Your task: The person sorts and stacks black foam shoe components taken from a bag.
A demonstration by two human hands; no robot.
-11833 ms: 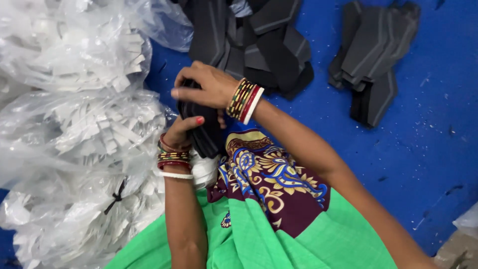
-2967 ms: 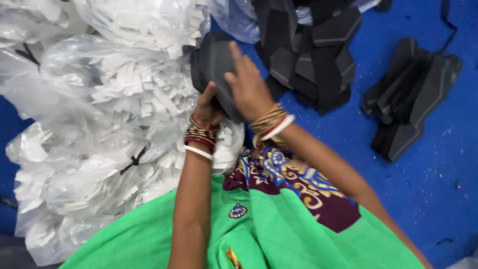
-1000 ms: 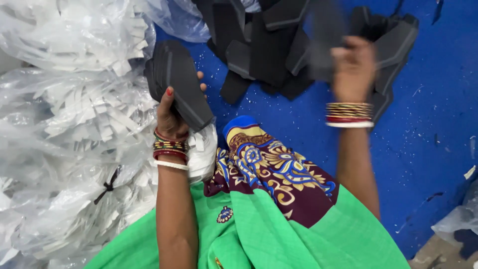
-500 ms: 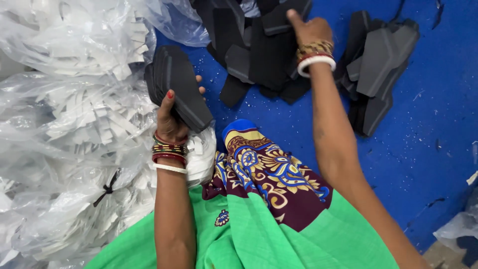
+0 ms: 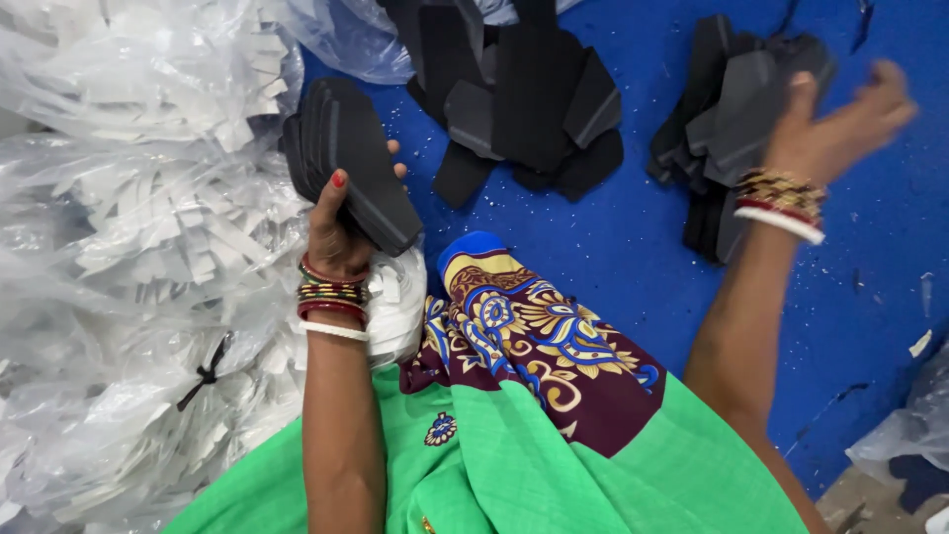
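Foam pieces [image 5: 351, 168], dark grey and flat with angled ends, sit stacked in the left hand [image 5: 336, 232] at upper left of centre, fingers and thumb clamped around the stack. Right hand [image 5: 835, 129] is at upper right, blurred, fingers spread and holding nothing, just over a small pile of the same dark pieces [image 5: 727, 119]. Larger heap of dark pieces [image 5: 519, 94] lies at top centre. Clear plastic bags [image 5: 129, 247] stuffed with white strips fill the left side, one knotted with a black tie [image 5: 205, 374]. Blue floor [image 5: 890, 297], speckled with white flecks. Green cloth with patterned maroon border [image 5: 534, 415] covers the lower centre.
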